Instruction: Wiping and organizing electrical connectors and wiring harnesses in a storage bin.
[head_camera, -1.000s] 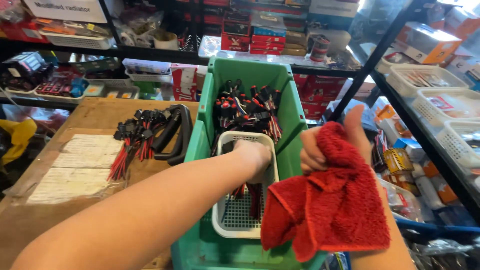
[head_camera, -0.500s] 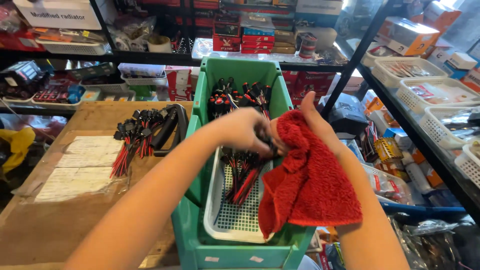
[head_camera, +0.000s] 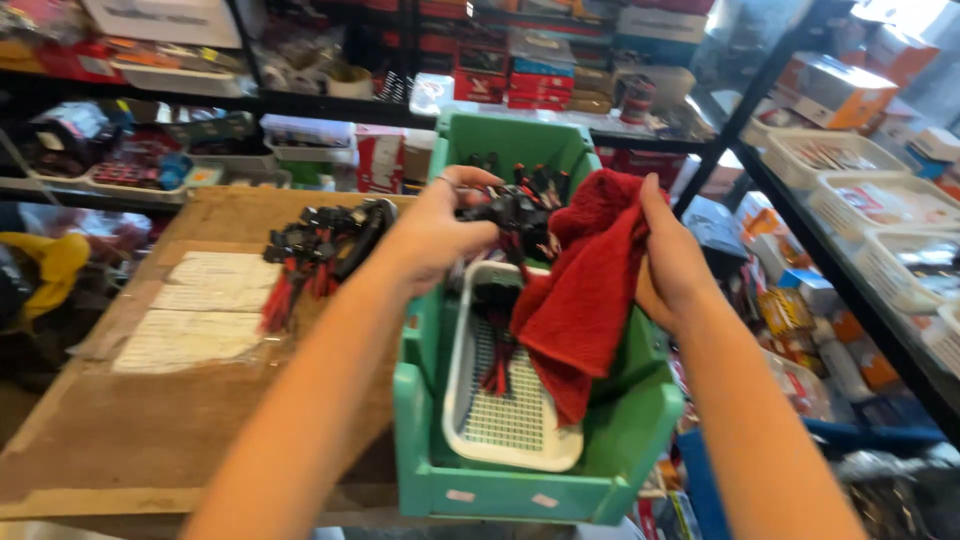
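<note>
A: Looking biggest first: desk, then the green bin with a white basket inside. What changed?

B: Left hand was down in the basket a second ago; now it's up, closed around a black connector with red leads, right against the red rag. Right hand is clamped on the rag. Looks like wiping time.

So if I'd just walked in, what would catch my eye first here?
Probably the red cloth, draped from the right hand over the green bin in the middle. Next, the left hand lifting a black and red cable bundle above the white basket inside that bin. More cables lie on the wooden table to the left.
</note>
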